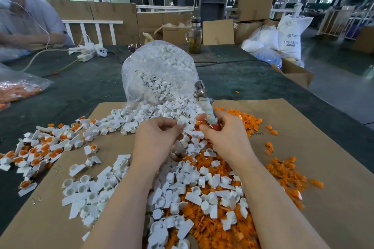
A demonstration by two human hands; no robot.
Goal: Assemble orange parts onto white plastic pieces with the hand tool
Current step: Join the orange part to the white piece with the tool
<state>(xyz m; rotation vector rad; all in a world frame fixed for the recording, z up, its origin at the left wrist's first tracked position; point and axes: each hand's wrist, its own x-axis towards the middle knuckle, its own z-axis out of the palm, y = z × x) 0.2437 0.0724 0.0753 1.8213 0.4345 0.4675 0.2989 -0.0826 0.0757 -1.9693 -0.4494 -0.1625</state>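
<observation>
A heap of loose white plastic pieces (pixel 182 180) and orange parts (pixel 208 226) covers a cardboard sheet (pixel 315 127) in front of me. My right hand (pixel 222 133) grips the taped handle of a metal hand tool (pixel 202 97), whose head points up and away. My left hand (pixel 159 135) is over the pile with its fingers curled, pinching a small white piece near the tool handle. A clear bag of white pieces (pixel 159 70) spills onto the sheet just beyond my hands. Assembled white pieces with orange inserts (pixel 38 153) lie at the left.
Another person (pixel 24 20) sits at the far left of the dark table (pixel 85 83), beside a bag of orange parts (pixel 18 89). A power strip (pixel 89 52) and a glass jug (pixel 195 36) stand farther back. Cardboard boxes (pixel 295 73) and resin sacks (pixel 291 34) are at the right.
</observation>
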